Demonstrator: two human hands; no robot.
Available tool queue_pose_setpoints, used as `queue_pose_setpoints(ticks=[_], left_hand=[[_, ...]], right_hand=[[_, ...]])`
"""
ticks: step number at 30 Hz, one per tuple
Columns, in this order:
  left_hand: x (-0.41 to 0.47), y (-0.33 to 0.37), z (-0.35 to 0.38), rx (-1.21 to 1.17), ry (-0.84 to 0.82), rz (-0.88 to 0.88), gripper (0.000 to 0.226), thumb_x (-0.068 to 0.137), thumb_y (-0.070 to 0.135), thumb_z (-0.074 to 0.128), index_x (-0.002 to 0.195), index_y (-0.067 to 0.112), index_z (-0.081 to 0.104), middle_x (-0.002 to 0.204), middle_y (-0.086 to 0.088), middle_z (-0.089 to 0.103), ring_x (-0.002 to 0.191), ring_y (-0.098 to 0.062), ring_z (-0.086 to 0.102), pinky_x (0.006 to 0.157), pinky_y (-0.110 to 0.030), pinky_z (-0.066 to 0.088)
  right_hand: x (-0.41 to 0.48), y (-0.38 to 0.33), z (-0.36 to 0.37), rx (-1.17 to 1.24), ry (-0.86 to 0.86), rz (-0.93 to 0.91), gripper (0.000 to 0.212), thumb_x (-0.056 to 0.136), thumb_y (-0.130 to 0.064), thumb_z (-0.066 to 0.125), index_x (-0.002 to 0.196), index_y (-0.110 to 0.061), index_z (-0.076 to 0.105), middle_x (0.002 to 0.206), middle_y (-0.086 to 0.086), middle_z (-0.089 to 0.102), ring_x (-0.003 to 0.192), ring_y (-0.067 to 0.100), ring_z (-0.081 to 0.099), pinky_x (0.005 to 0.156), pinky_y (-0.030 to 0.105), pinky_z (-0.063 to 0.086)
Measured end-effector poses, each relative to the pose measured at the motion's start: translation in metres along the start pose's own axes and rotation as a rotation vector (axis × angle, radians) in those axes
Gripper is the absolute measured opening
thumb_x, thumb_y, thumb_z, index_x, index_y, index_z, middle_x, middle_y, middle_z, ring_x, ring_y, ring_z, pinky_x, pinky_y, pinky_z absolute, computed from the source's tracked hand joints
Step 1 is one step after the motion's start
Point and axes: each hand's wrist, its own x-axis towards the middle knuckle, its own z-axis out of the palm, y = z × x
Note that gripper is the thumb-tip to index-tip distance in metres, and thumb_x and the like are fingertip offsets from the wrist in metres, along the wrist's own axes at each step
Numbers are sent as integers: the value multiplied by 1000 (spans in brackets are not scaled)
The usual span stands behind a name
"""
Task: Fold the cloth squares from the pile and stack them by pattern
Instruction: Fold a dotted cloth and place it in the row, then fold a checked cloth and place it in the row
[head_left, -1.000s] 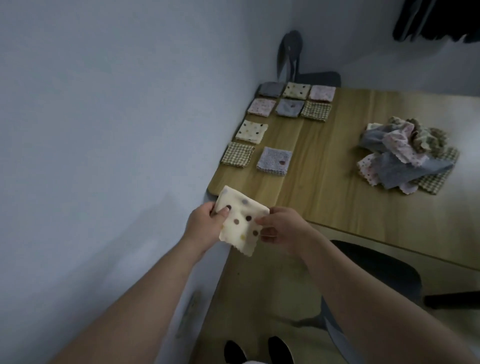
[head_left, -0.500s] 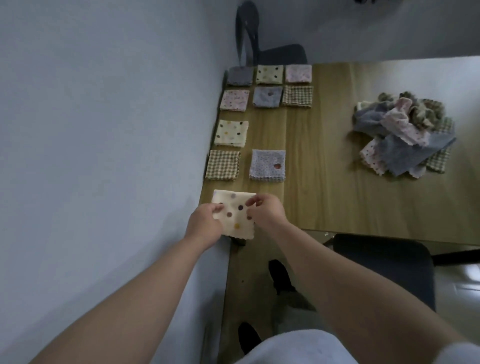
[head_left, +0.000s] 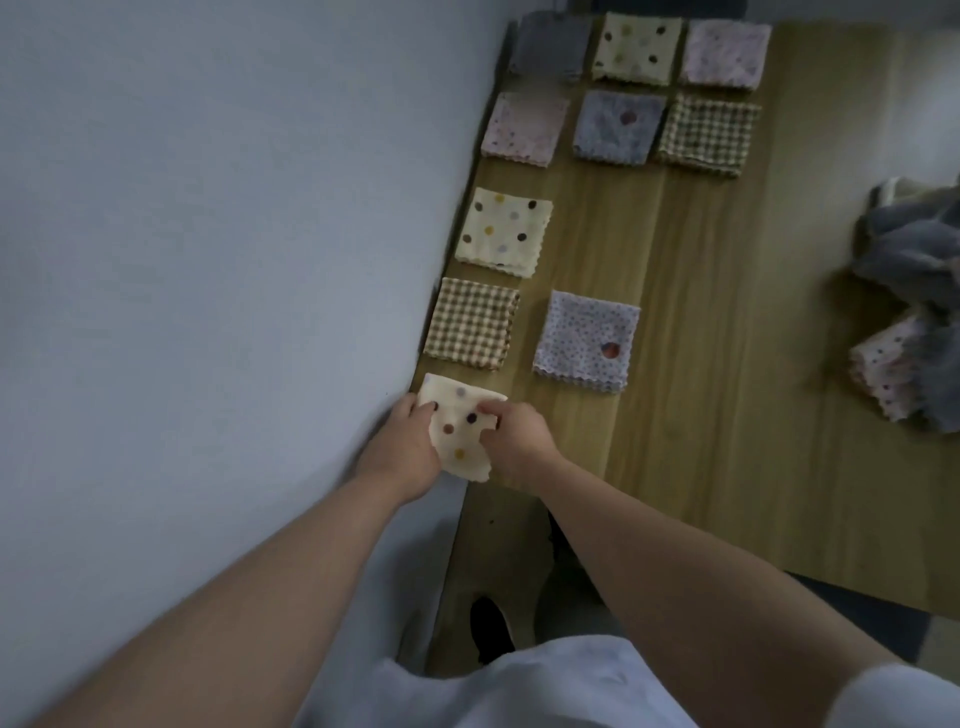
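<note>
Begins at the left, hard against the grey wall (head_left: 208, 260). Pinches the left edge of the folded dotted cloth (head_left: 457, 439) with the left hand (head_left: 410, 449), thumb on top and fingers curled beneath. Keeps the cloth over the near left corner of the bench (head_left: 701, 441), with its near edge hanging past the rim; cannot tell whether the far edge touches the wood. Pinches the right edge with the right hand (head_left: 514, 441), fingers curled round it.

Differs from a second ago: then held in the air short of the bench, now brought forward and down to the corner, just beside the checked stack (head_left: 471, 323). Suggests the fold is finished and the set-down is in hand. Leaves the matching cream dotted stack (head_left: 504, 231) beyond the checked one, so probably needs a further reach to sort by pattern. Shows a blue flowered stack (head_left: 587, 340) to the right and, well apart at the far right, the unfolded pile (head_left: 914, 312), with more to fold.
</note>
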Motion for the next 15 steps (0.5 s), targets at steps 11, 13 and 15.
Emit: queue_pose_setpoints(ticks=[11,13,15], left_hand=[[4,15,-9,413,0,6,35,97,23,51,131,21,57,129,-2,48,106,-26,60,73,-37,50],[5,13,-4,394,-83,15,43,97,22,49,140,23,53,136,-1,50,114,-27,60,88,-41,54],[1,11,-2,374,-132,4,48,97,21,47,145,23,47,142,-1,49,122,-27,57,96,-43,52]], right_hand=[[13,-5,-9,-282,-184,-62,59,102,-16,42,157,-32,29,142,18,42,133,29,41,91,31,44],[10,-4,-13,-289,-205,-63,60,103,-19,43,158,-32,25,142,17,44,130,29,44,88,29,42],[5,-5,-19,-300,-216,-72,61,103,-19,44,159,-31,24,143,15,47,127,29,49,88,28,44]])
